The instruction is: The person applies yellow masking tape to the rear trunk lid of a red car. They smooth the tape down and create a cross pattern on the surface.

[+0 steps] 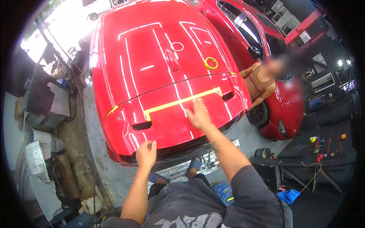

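My right hand (198, 114) lies flat with fingers stretched over the glossy red rear panel (173, 131) of a car, just below a long strip of yellow masking tape (182, 100). The strip turns down at both ends, beside two dark slots. My left hand (146, 154) is closed, its fingers curled, at the near left edge of the same panel; what it holds, if anything, is hidden. Farther up, a yellow-green tape roll (211, 63) and a pale ring (177, 46) lie on the red roof (152, 72), near a red fin-shaped antenna (172, 60).
A person in a brown top (260, 81) stands at the right, between this car and a second red car (281, 102). A dark workbench (304, 161) with small coloured items is at the lower right. Buckets (42, 142) and a rusty cylinder (67, 174) stand at the left.
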